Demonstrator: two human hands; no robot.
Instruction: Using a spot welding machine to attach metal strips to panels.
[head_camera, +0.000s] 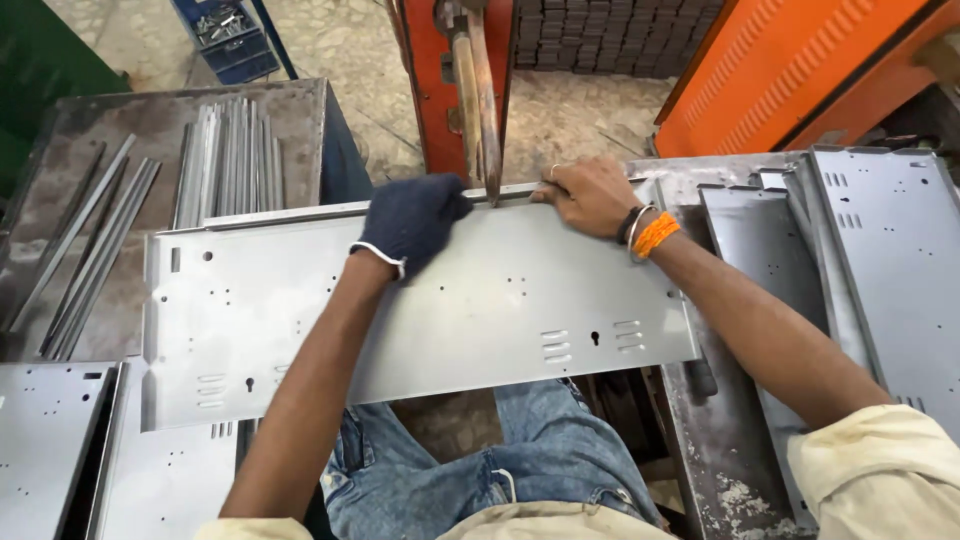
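Observation:
A long grey sheet-metal panel (480, 300) with punched holes and slots lies across my lap and the tables. My left hand (415, 218), in a dark blue glove, grips its far folded edge. My right hand (590, 193), bare with orange and metal bangles at the wrist, holds the same edge just to the right. Between my hands a copper welding electrode (487, 120) on an orange machine (445, 80) comes down onto that edge.
A bundle of thin metal strips (225, 160) lies on the left table (60, 150). Similar punched panels are stacked at right (880, 260) and at lower left (50, 440). A blue bin (225, 35) of small parts stands on the floor behind.

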